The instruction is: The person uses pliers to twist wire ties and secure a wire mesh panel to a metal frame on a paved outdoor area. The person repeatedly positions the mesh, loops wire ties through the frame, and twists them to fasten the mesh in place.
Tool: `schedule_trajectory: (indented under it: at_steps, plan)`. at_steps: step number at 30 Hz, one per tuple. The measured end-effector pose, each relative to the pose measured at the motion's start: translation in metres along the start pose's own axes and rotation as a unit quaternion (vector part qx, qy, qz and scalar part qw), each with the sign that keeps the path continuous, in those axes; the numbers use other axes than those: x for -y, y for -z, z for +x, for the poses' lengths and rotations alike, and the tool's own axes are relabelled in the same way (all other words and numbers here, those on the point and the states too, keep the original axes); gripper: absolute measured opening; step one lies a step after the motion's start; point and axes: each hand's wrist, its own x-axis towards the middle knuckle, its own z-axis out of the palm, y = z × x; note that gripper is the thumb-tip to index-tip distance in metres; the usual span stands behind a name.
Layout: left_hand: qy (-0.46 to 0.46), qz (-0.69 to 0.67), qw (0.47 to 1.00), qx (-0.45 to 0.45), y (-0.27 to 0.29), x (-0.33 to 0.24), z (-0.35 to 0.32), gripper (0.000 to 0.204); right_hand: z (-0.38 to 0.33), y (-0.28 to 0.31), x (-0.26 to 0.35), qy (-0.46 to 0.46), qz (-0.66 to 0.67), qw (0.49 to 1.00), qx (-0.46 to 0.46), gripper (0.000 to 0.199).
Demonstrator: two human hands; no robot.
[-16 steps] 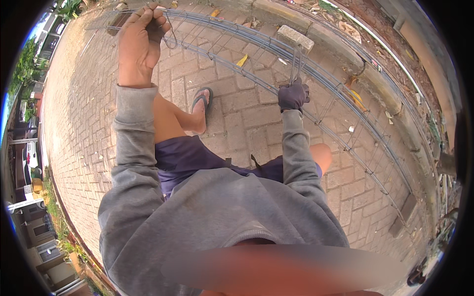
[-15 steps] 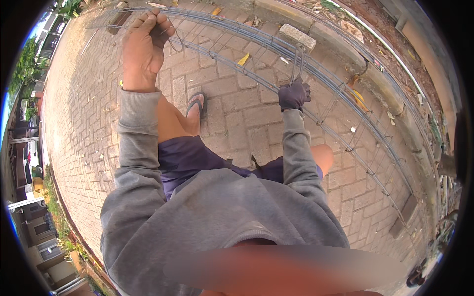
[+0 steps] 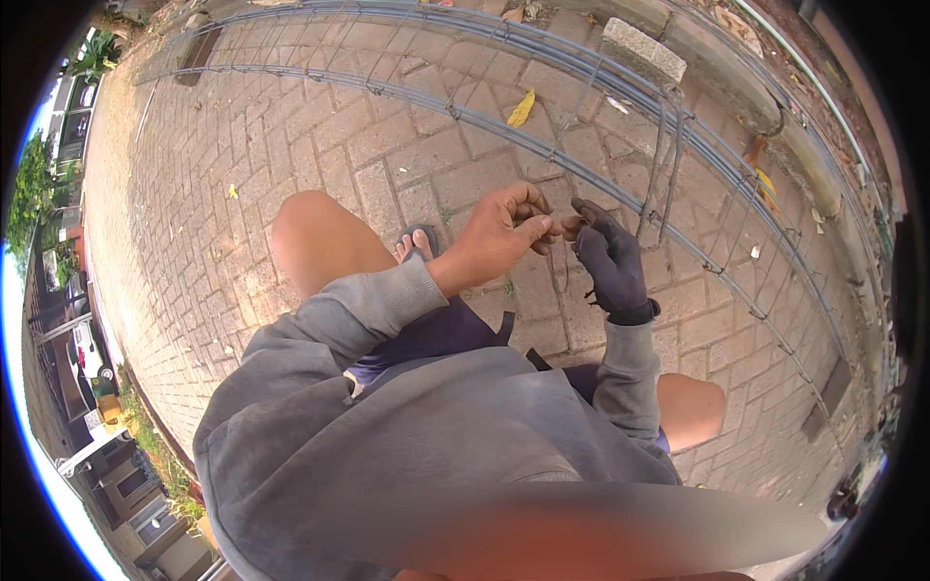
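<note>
My bare left hand [image 3: 509,230] and my right hand [image 3: 612,257], in a dark glove with bare fingertips, meet in front of me above the paving. The left fingers are pinched together. My right thumb and fingertips close up against them, around something too small to make out. Just beyond the hands lies a long cage of steel reinforcing bars [image 3: 441,104], with thin cross ties along its length. Two bent steel stirrups [image 3: 661,160] stand close together on it, beyond my right hand and apart from it.
A concrete block [image 3: 644,50] rests by the kerb [image 3: 722,73] behind the cage. Wooden blocks [image 3: 825,399] sit under the cage ends. My knees are bent on both sides, and my sandalled foot [image 3: 418,242] is on the brick paving [image 3: 320,145]. A yellow leaf [image 3: 521,108] lies under the bars.
My left hand came down from the far left of the cage toward the middle. My right hand left the stirrups and drew back to meet it. The view shifted a little.
</note>
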Motion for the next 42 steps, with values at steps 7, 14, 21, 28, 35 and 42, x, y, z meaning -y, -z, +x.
schedule_trajectory:
  at_steps: [7, 14, 21, 28, 35, 42]
  plan:
    - [0.017, -0.053, 0.984, 0.168, 0.083, -0.028, 0.067, 0.015, 0.034, -0.071, -0.021, -0.117, 0.067, 0.97, -0.204, 0.028]
    - [0.004, -0.025, 0.972, 0.234, 0.114, -0.02, 0.108, 0.019, 0.034, -0.102, -0.044, -0.233, 0.103, 0.847, -0.467, 0.025]
    - [0.095, -0.073, 0.977, 0.175, 0.123, 0.007, 0.114, 0.02, 0.016, -0.16, -0.024, 0.06, -0.609, 0.668, -0.424, 0.043]
    - [0.083, -0.103, 0.968, 0.213, 0.123, 0.005, 0.121, 0.02, 0.026, -0.189, -0.034, -0.082, 0.067, 0.903, -0.417, 0.036]
    - [-0.227, 0.18, 0.898, 0.331, 0.164, -0.031, 0.126, 0.014, 0.02, -0.144, -0.061, -0.105, 0.306, 0.913, -0.247, 0.031]
    - [-0.217, 0.191, 0.92, 0.266, 0.176, -0.05, 0.091, 0.015, 0.039, -0.125, -0.076, -0.096, 0.366, 0.925, -0.015, 0.031]
